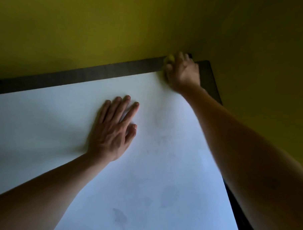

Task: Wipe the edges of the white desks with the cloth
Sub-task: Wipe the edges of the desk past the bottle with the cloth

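A white desk (pixel 43 120) fills the lower part of the view, with a dark band (pixel 97 72) along its far edge. My right hand (pixel 183 72) reaches to the far right corner and is closed on a small yellow-green cloth (pixel 169 59), of which only a bit shows above the fingers. The cloth rests on the dark band at the desk's far edge. My left hand (pixel 114 129) lies flat on the desk top, palm down, fingers spread, holding nothing.
Yellow-green walls (pixel 116 30) stand right behind the desk and along its right side, meeting in a corner above my right hand. A dark strip (pixel 216 86) runs down the desk's right side. Faint smudges (pixel 119 216) mark the white surface near the front.
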Available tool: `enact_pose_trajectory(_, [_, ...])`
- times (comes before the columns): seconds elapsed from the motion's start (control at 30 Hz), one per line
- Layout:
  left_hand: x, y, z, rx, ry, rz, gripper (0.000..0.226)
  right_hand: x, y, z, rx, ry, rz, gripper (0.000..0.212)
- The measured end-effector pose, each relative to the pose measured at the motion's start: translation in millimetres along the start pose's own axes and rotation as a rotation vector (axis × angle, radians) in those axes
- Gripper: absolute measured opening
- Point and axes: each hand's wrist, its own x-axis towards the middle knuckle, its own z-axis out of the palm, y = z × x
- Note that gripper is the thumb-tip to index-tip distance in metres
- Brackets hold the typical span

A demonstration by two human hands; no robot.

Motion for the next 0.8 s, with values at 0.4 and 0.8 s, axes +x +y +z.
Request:
enact_pose_trajectory(0.4, [-1, 2, -2, 0.004, 0.028, 0.002, 0.063, -55, 26, -11, 0.402, 0.078, 0.33, 0.04])
enact_pose_trajectory(0.8, [-7, 10, -6, -0.042, -0.029, -0.044, 0.06, -197, 31, -8, 0.261, 0.311, 0.501, 0.053])
